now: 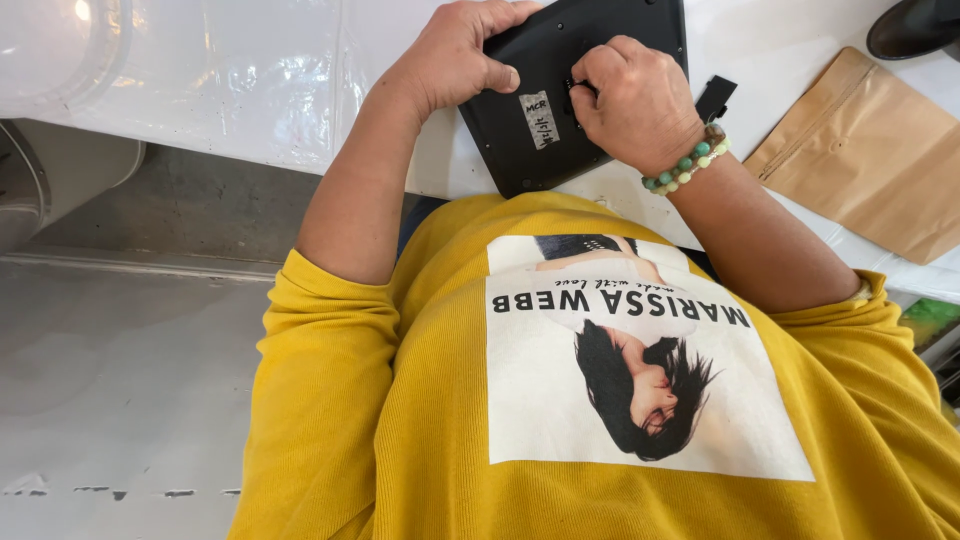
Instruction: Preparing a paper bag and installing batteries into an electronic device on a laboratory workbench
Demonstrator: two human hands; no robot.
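Nearest the camera is the person's own yellow sweatshirt [380, 420] with a large white printed panel on the chest, the sleeves pushed up to the elbows. Both bare forearms reach forward from it to the edge of a white surface [250, 90] covered in glossy plastic sheeting.

At that edge lies a flat black device [520, 110], a thin slab with rounded corners, turned underside up and set at a slant, one corner pointing back at the person. A small white sticker [538, 120] sits on its back.

The left hand [455, 55] grips the left edge of the black device: the fingers curl over the far side, the thumb presses flat on the back near the sticker, so the grip is closed on it. The right hand [635, 100], wearing a green and white bead bracelet [688, 160] at the wrist, rests on the right part of the same back, fingers bent under with the tips pressed at a small recess near the middle; what, if anything, the fingertips pinch there is hidden.

Just right of the right hand a small black piece [716, 95] lies on the surface. Farther right is a flat brown paper pouch [870, 150], and beyond it, at the top corner, a dark rounded object [915, 25], cut off by the frame. Left, below the surface, is a grey floor [110, 370].
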